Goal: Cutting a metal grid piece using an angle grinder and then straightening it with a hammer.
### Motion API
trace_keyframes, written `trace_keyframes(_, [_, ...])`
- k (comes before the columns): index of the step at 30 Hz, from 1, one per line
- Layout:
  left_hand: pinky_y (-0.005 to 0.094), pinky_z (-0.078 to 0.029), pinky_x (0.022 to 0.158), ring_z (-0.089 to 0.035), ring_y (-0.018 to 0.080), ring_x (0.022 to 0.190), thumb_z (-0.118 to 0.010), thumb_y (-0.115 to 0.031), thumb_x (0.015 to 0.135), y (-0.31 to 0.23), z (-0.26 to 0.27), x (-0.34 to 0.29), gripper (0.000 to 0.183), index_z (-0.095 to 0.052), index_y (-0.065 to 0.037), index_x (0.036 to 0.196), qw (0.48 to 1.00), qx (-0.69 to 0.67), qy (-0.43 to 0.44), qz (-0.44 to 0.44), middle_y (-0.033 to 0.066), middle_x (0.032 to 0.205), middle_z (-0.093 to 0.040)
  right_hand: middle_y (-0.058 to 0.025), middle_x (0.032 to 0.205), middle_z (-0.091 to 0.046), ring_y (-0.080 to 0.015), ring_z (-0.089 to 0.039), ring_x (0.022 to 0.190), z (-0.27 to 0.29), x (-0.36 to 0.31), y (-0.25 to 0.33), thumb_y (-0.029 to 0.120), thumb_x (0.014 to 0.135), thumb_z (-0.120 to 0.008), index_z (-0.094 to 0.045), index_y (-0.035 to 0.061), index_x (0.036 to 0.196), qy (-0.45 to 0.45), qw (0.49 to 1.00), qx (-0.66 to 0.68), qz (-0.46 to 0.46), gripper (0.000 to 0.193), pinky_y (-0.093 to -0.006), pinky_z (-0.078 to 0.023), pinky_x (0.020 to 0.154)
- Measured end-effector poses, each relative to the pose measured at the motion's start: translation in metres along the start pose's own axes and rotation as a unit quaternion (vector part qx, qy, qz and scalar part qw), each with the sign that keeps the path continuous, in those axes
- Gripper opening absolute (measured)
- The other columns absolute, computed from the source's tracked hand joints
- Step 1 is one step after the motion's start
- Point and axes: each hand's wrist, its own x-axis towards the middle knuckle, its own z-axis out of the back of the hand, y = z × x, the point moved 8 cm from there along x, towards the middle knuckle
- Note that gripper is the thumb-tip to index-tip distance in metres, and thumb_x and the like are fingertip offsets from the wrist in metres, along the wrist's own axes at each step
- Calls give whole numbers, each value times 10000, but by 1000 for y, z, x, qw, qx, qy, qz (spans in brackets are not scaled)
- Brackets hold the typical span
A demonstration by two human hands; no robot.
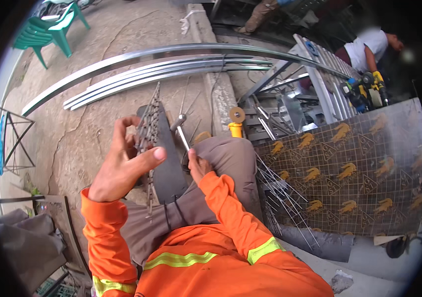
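Observation:
My right hand (199,167) grips a hammer (183,137) by its shiny metal handle, with the head pointing away from me. To its left, a narrow bundle of bent, knotted-looking metal wires (151,123) runs along the edge of a dark flat plate (168,173) between my legs. My left hand (124,161) is beside these wires, thumb stretched out and fingers apart and slightly bent. Its fingertips reach the wires; whether they press on them I cannot tell.
Long metal channels (136,55) cross the ground ahead. A yellow cup-shaped thing with a round disc (236,115) stands right of my knee. Thin rods (290,198) lie beside a dark printed board (349,173). Power drills (369,91) and a person (367,49) are beyond. Green chairs (52,32) stand far left.

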Motion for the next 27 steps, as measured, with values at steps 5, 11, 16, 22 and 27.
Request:
trace_keyframes(5, [246,-403,689,-503,120,844,-822,-490,633,-9,33,8,879,-386,-93,1284,992,82,83,53,46,962,-517,-144,692,-596,-350,-591,731,1,-2,5,784,902,-165,-584,50,734,-7,998,36,44,862,-437,-458,747])
trace_keyframes(11, [238,-422,708,-542,132,841,-855,-458,597,-9,64,11,845,-403,-82,1202,983,109,126,76,40,889,-542,-263,909,-662,-465,-615,934,-7,2,-2,716,937,-138,-660,6,957,34,999,20,4,881,-519,-459,851])
trace_keyframes(16, [272,-413,738,-523,147,823,-887,-417,563,-10,47,11,870,-363,-84,1173,973,100,192,75,66,911,-536,-277,923,-663,-479,-616,951,-10,2,-1,739,926,-149,-668,2,956,50,998,35,-1,902,-527,-455,845])
trace_keyframes(22, [254,-393,719,-495,129,810,-898,-425,533,-10,43,17,888,-376,-71,1158,976,104,175,70,31,893,-477,-322,1019,-640,-479,-586,1065,-5,3,-2,772,904,-159,-666,-5,1045,23,999,22,-7,939,-520,-445,903])
trace_keyframes(27, [211,-359,701,-454,81,799,-871,-390,605,-19,53,20,760,-458,-57,1149,979,133,139,60,-26,898,-485,-303,1072,-642,-475,-579,1094,-16,6,-8,780,898,-155,-659,8,1096,55,998,20,-17,943,-511,-443,920])
